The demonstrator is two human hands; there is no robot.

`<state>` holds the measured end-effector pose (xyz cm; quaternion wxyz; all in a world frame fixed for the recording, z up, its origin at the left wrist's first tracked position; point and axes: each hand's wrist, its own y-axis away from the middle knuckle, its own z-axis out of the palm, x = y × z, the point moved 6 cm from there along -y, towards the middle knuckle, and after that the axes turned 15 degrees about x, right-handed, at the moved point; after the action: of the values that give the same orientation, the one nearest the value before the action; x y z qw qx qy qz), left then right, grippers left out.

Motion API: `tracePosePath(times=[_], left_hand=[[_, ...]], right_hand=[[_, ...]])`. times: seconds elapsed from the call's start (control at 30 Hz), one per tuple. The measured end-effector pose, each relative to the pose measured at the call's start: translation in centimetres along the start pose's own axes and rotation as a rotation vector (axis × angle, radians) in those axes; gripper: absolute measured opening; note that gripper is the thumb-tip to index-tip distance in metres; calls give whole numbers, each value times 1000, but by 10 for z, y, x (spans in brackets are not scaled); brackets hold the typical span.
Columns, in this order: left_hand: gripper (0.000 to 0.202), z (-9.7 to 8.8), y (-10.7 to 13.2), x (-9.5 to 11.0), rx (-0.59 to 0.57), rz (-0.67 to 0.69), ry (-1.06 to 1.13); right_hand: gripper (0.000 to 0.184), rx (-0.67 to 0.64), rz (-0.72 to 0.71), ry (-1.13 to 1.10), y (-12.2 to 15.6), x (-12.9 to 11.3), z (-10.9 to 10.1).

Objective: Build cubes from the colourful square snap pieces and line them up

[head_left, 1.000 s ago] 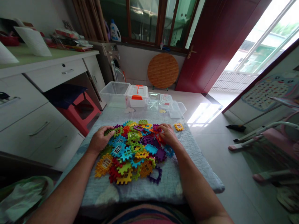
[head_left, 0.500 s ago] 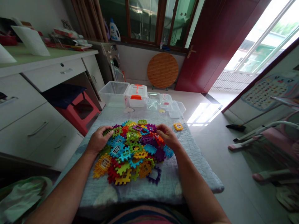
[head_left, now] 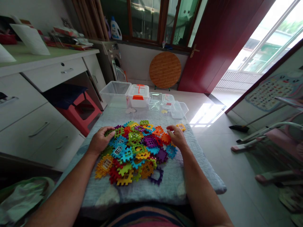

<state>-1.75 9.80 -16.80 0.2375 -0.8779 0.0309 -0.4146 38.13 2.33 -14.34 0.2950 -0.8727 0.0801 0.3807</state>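
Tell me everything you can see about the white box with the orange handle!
The white plastic box is shut, with an orange handle on its lid and an orange latch at the front. It stands at the far end of the grey quilted cover, its left side against a clear plastic tub, with a smaller clear box to its right.

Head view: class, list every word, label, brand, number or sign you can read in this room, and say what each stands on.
No text can be read clearly here.
The label on the white detergent bottle is too small to read.
The print on the wall chart is too small and blurred to read.
The control panel of the washing machine is too blurred to read.
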Motion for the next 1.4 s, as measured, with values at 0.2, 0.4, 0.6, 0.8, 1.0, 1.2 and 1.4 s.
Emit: tracePosePath(times=[0.2, 0.4, 0.6, 0.8, 1.0, 1.2, 1.4], left_hand=[[38, -1, 0, 4, -5, -15, -5], [37, -2, 1, 6, -8, -13, -4], [36, -3, 1, 9, 0, -15, 7], [36, -2, 1, 8, -9, -17, 6], [37, -2, 1, 8, -13, -7, 6], [36, -3, 1, 8, -9, -3, 5], [35, -3, 1, 10, -7, -5, 8]], right_hand=[[26, 98, -65, 204, -3, 5, -5], [42, 338, 210, 567, -11, 39, -43], [57, 233, 339, 692, -11, 53, -36], [55, 282, 305, 643, -15, 46, -31], [53, 222, 226, 616, -14, 26, -12], [56, 138, 235, 647, -10, 24, -7], [52, 138, 242, 650, -12, 23, -6]])
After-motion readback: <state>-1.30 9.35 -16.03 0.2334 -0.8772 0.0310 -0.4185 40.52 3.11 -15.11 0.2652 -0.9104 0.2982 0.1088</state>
